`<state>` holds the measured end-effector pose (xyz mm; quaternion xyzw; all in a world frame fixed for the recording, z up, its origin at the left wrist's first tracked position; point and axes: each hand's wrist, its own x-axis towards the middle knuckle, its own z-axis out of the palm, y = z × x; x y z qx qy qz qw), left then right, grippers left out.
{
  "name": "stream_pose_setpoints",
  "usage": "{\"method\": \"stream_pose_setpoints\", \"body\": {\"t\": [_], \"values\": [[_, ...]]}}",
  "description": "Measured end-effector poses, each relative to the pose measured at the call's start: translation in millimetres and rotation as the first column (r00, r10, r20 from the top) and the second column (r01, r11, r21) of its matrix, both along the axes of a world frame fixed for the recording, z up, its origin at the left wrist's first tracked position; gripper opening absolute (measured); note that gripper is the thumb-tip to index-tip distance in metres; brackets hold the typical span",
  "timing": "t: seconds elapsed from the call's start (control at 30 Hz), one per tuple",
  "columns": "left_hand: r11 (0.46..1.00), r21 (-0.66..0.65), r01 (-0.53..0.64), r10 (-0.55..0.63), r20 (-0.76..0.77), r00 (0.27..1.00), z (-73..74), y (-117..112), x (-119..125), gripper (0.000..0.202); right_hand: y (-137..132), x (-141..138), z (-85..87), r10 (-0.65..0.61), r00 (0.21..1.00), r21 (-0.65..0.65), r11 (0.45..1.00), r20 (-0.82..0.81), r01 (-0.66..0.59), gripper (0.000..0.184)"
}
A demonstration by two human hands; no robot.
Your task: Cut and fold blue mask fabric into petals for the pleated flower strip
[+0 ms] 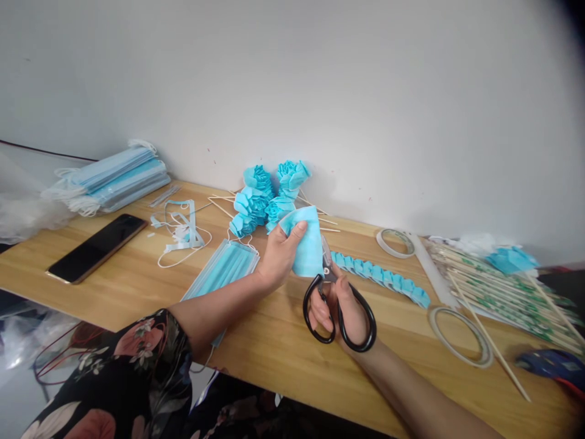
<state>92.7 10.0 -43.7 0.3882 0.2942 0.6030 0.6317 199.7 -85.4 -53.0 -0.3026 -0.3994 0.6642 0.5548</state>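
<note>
My left hand (280, 255) pinches a folded piece of light-blue mask fabric (308, 247) between thumb and fingers, holding it up above the table. Black-handled scissors (358, 347) are in my right hand (350, 305), with fingers through the loops. Their blades point away from me and lie right beside the fabric's right edge; whether they are cutting it I cannot tell. Under my left forearm lie several blue pleated face masks (223, 268). Behind my hands, blue ruffled flowers (253, 198) on thin sticks rest near the wall. A row of small blue folded pieces (379, 274) stretches to the right.
A phone (98, 247) and a stack of masks (119, 177) are on the left, near cut strips and ear loops (187, 228). Tape rolls (397, 242), packaged wooden sticks (498, 292), a loose stick (491, 341) and a dark-blue tool (551, 364) lie on the right.
</note>
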Motion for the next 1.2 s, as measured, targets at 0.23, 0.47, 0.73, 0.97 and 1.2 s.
{"method": "stream_pose_setpoints", "body": {"t": [0.23,0.47,0.73,0.97,1.2], "values": [[1.0,-0.013,-0.001,0.001,0.009,1.0,0.3,0.4,-0.3,0.038,0.4,-0.1,-2.3,-0.005,1.0,-0.003,1.0,0.029,0.005,0.069],[1.0,-0.013,-0.009,0.009,0.02,1.0,1.5,0.2,-0.8,0.039,1.0,-0.1,-3.5,-0.007,0.997,0.012,1.0,0.079,0.006,0.063],[1.0,0.0,0.002,-0.002,-0.015,1.0,-1.9,1.2,-1.4,0.037,2.5,0.0,-3.7,0.137,0.99,0.029,0.99,0.028,-0.137,0.077],[0.999,0.004,0.041,-0.041,-0.029,0.999,-5.0,2.4,-2.4,0.036,5.2,7.4,3.7,0.203,0.972,0.023,0.978,0.117,-0.207,0.07],[0.998,-0.009,0.061,-0.062,-0.041,0.997,-5.6,3.0,-2.4,0.039,4.3,7.5,-0.1,0.137,0.99,0.046,0.989,0.019,-0.138,0.061]]}}
